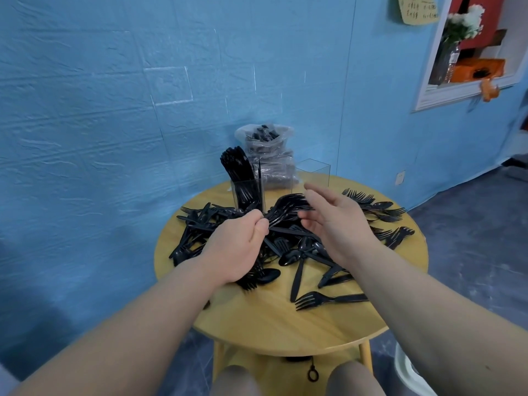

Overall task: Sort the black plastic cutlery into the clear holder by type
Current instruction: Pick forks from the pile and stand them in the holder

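Several black plastic forks (288, 208) are pinched at mid-frame by the left hand (237, 247); the right hand (334, 221) is spread open beside them, before the clear square holder (311, 178) on the round wooden worktop (271, 324).

Textured blue wall (143, 110); round wooden table (274, 324); grey floor (471, 238); white-framed opening (468, 67), white flowers (465, 21).

Two hands (231, 247) (334, 224), one round worktop (285, 327), one clear holder (281, 184), one plastic bag (268, 155) of cutlery, and loose black cutlery (303, 252) too many to count.
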